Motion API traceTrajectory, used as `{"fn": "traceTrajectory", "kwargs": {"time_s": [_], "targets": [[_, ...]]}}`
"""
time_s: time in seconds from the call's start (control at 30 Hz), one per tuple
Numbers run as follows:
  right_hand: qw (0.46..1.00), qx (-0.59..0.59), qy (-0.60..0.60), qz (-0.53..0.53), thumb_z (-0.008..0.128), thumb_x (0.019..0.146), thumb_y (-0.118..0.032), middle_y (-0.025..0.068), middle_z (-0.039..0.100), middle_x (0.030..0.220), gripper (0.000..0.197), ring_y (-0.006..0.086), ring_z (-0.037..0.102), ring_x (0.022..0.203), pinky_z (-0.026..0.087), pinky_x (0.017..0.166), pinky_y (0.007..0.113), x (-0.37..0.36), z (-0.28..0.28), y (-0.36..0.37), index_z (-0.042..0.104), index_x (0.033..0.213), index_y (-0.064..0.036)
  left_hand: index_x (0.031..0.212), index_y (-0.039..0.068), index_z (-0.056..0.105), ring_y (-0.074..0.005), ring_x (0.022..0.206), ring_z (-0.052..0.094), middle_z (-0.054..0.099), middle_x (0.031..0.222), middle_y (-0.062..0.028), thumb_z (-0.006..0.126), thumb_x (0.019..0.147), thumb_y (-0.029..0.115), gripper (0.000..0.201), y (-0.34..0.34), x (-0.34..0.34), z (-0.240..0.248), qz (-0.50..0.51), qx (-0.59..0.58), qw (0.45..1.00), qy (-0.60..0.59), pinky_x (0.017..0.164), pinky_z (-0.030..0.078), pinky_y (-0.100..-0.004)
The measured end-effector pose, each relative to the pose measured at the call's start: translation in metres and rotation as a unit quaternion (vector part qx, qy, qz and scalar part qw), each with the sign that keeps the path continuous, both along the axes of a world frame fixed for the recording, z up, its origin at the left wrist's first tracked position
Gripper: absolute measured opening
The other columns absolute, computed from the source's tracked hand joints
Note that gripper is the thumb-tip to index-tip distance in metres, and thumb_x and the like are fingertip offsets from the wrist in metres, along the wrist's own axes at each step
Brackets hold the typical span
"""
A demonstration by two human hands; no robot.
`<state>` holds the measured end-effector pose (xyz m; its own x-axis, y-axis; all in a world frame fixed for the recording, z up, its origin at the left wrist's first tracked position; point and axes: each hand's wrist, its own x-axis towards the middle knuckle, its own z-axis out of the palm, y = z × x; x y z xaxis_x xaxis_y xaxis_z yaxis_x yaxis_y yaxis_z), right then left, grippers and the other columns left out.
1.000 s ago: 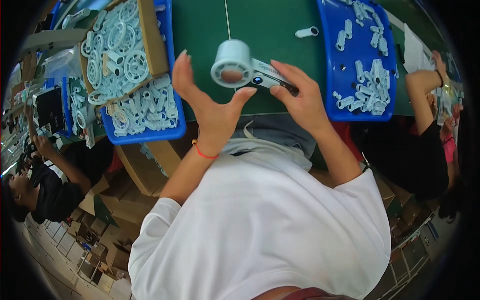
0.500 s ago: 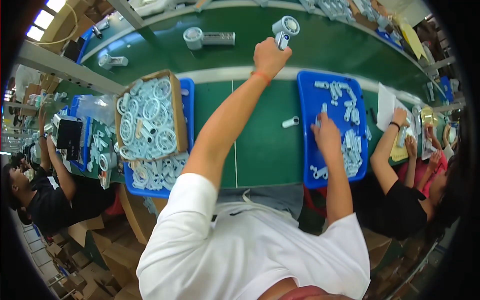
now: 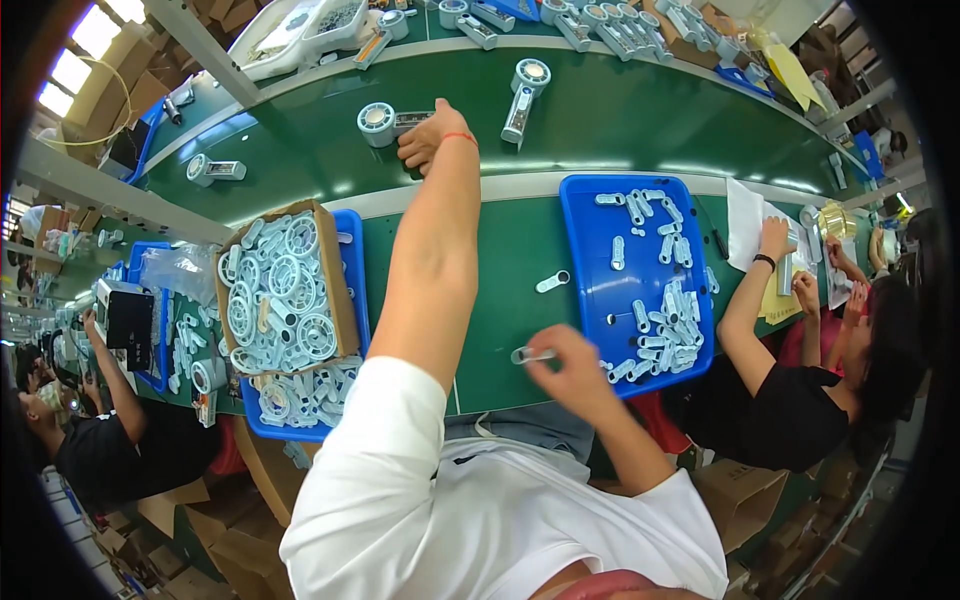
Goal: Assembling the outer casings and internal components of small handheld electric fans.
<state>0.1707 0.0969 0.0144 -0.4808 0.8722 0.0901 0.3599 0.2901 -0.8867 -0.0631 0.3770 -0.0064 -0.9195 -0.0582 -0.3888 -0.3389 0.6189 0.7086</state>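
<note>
My left hand point(image 3: 437, 138) reaches far across the green work surface. Its fingers close around the handle end of a light-blue handheld fan point(image 3: 376, 124) lying on its side, round head to the left. Another handheld fan point(image 3: 524, 98) lies to the right of that hand, its handle pointing toward me. Near the front of the bench, my right hand point(image 3: 572, 372) pinches a small light-blue plastic part point(image 3: 530, 355) by one end. A similar loose part point(image 3: 552, 281) rests on the bench, left of the blue tray point(image 3: 588, 300) of small plastic parts.
At left, a cardboard box point(image 3: 350, 280) full of light-blue rings and parts sits over another blue tray point(image 3: 290, 432). A third fan point(image 3: 214, 170) lies far left. Fans line the raised back shelf. Co-workers sit at both sides; one's arm point(image 3: 745, 310) is near the right tray.
My left hand has let go of the right-hand fan and moved left to the other one. My right hand has come out of the tray leftward with a small plastic part. The view has shifted.
</note>
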Motion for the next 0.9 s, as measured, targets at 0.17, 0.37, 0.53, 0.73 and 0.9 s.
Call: {"fn": "traceTrajectory", "kwargs": {"time_s": [0.17,0.37,0.53,0.73,0.9], "targets": [[0.921,0.277,-0.272,0.033,0.063,0.067,-0.012,0.0042,0.054,0.08,0.023,0.0206,0.052,0.075,0.046,0.059,0.03,-0.003,-0.019,-0.024,0.061,0.09,-0.0071,0.111,0.0,0.036,-0.0278,0.102,0.046,0.043,0.113,-0.0163,0.066,0.063,0.023,0.062,-0.002,-0.005,-0.005,-0.075,-0.031,0.995,0.06,0.093,0.036,-0.0382],[0.913,0.241,-0.325,0.049,0.065,0.065,-0.007,0.0082,0.057,0.083,0.031,0.0247,0.055,0.079,0.048,0.065,0.034,0.009,-0.027,-0.031,0.061,0.096,-0.0046,0.118,0.005,0.025,-0.0195,0.087,0.052,0.045,0.099,-0.0118,0.061,0.071,0.003,0.059,-0.109,0.043,0.056,-0.289,0.574,0.765,0.045,0.072,0.044,-0.0319],[0.984,-0.165,0.067,-0.024,0.064,0.076,0.0,0.011,0.065,0.092,0.03,0.0171,0.063,0.081,0.05,0.07,0.026,0.009,0.017,-0.006,0.058,0.106,0.0036,0.125,0.004,0.026,-0.0161,0.092,0.051,0.047,0.104,-0.009,0.06,0.076,0.0,0.059,-0.289,0.057,0.05,-0.492,0.537,0.667,-0.158,0.079,0.045,-0.0314],[0.924,-0.324,0.203,-0.025,0.067,0.075,-0.001,0.0118,0.064,0.089,0.031,0.0135,0.061,0.075,0.05,0.067,0.026,-0.015,0.006,-0.013,0.058,0.105,0.0054,0.13,-0.002,0.024,-0.0206,0.107,0.048,0.045,0.116,-0.0142,0.067,0.076,0.009,0.07,-0.357,0.062,-0.001,-0.554,0.411,0.704,-0.172,0.09,0.041,-0.0331],[0.924,-0.32,0.198,-0.062,0.068,0.075,-0.003,0.0119,0.064,0.087,0.03,0.0136,0.062,0.074,0.05,0.066,0.025,-0.02,0.002,-0.024,0.059,0.102,0.0067,0.131,-0.003,0.026,-0.0272,0.112,0.046,0.042,0.122,-0.0199,0.071,0.074,0.019,0.075,-0.362,0.059,-0.002,-0.632,0.319,0.707,-0.009,0.092,0.039,-0.0365]]}}
